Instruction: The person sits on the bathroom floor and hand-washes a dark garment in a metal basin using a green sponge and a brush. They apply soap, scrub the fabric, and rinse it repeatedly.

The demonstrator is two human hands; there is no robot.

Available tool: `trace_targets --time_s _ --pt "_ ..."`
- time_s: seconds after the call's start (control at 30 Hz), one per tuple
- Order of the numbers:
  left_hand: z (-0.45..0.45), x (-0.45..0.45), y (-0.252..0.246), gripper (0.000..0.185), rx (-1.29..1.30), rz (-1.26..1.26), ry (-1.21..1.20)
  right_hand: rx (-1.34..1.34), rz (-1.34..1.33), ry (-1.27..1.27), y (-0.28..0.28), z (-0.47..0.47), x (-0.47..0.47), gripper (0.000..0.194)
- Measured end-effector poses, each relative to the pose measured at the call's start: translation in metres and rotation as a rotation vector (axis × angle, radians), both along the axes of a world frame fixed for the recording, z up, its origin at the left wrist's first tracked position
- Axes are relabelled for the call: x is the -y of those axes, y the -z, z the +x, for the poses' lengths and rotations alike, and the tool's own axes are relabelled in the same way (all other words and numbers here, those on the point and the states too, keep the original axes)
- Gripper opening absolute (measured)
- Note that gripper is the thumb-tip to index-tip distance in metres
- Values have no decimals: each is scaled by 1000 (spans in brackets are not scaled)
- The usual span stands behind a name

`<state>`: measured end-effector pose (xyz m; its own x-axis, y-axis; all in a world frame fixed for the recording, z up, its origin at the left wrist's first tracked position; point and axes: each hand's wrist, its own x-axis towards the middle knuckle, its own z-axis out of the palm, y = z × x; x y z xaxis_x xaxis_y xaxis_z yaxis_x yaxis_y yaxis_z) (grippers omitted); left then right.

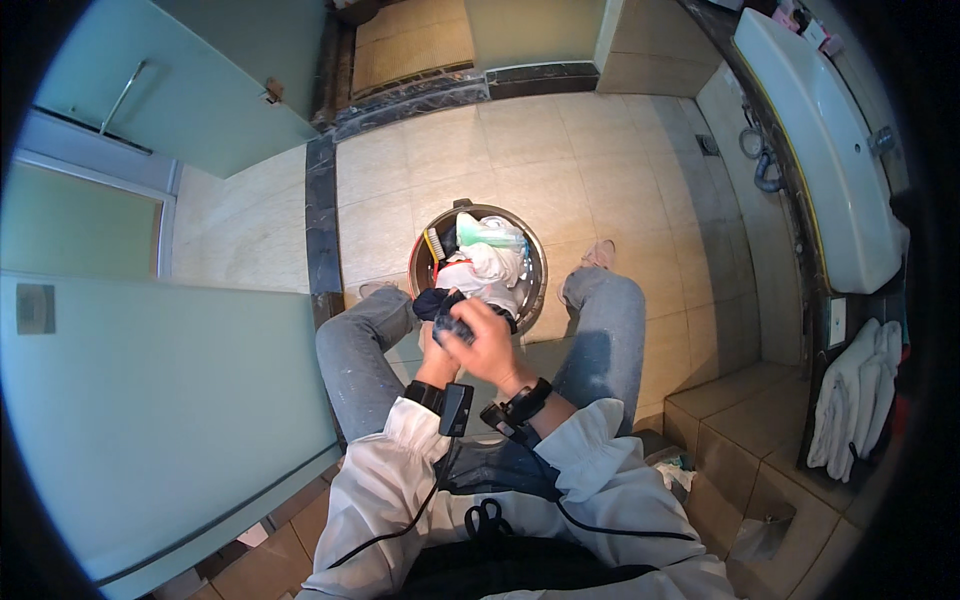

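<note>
My right hand [491, 341] is closed around a bunched dark cloth [452, 322], slightly blurred. Just to its left and partly covered by it, my left hand [435, 360] grips the same dark fabric. A navy part of cloth [430, 303] sticks out beyond the knuckles. Both hands are above the near rim of a round basin [541, 274], which stands on the floor between my feet. White garments [491, 262] fill it, with a pale green and white item [480, 231] on top. A brush with white bristles [434, 244] leans at the basin's left inside wall.
A frosted glass panel [165, 390] stands at my left, beside a dark stone threshold [322, 217]. At the right are a white washbasin [817, 165], hanging white towels [855, 397] and a tiled step [739, 397]. Cables run from both wrist devices along my sleeves.
</note>
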<state>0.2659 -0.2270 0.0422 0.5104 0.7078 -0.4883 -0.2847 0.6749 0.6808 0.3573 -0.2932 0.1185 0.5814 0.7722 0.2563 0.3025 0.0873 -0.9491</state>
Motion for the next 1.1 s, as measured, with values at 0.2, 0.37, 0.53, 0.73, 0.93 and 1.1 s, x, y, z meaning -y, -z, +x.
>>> trace_targets --time_s 0.2,0.37,0.53,0.73,0.93,1.1 --pt "54 19 -70 33 -243 -268 1 -6 -95 251 48 43 -5 12" --pt "28 -10 -24 30 131 -236 98 6 53 -76 10 16 -2 13" --pt "50 7 -68 37 -340 -11 56 -27 -200 185 55 43 -6 13" --pt "48 -1 -110 30 -252 148 79 -545 -65 -164 49 63 -3 17" --pt "20 -28 -114 27 -25 103 -29 -684 -295 -833 26 69 6 40" --pt "1 -39 -105 41 -115 239 -120 -647 -270 -621 46 56 1 32"
